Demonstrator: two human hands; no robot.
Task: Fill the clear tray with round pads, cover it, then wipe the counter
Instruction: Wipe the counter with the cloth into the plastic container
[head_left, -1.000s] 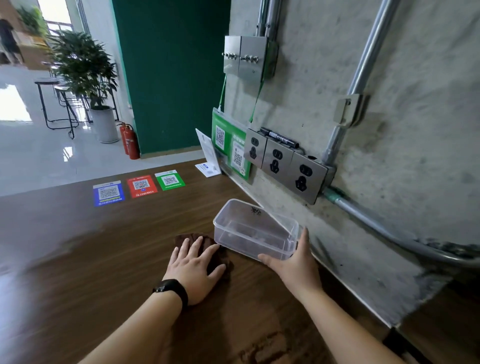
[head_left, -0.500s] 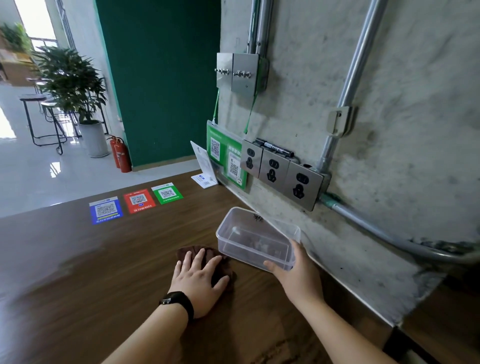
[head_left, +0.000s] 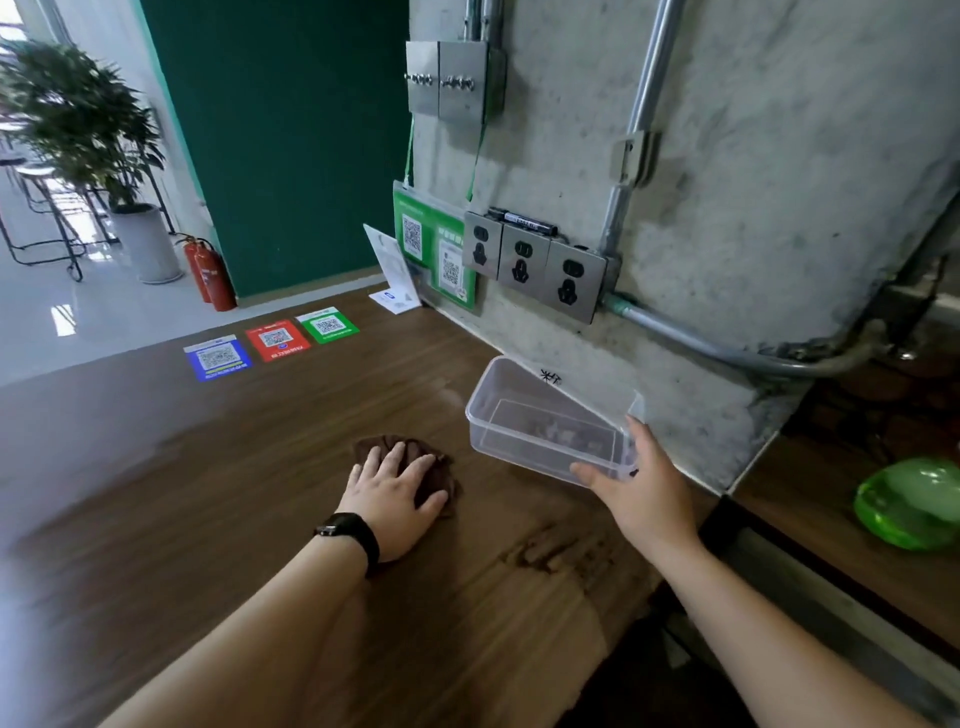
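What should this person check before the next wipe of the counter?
1. Cloth flat under the left hand: ok.
2. Clear tray lifted off the counter so the cloth can pass: ok, the right hand holds its near end, tilted.
3. Tray holds pads: cannot tell, nothing clearly shows inside.
4. Tray covered: not ok, no lid on it.
5. Stickers out of the cloth's way: ok, far off.

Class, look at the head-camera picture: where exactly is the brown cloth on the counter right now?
The brown cloth lies near the middle of the wooden counter, flat under the left hand, just left of the clear tray held by the right hand.
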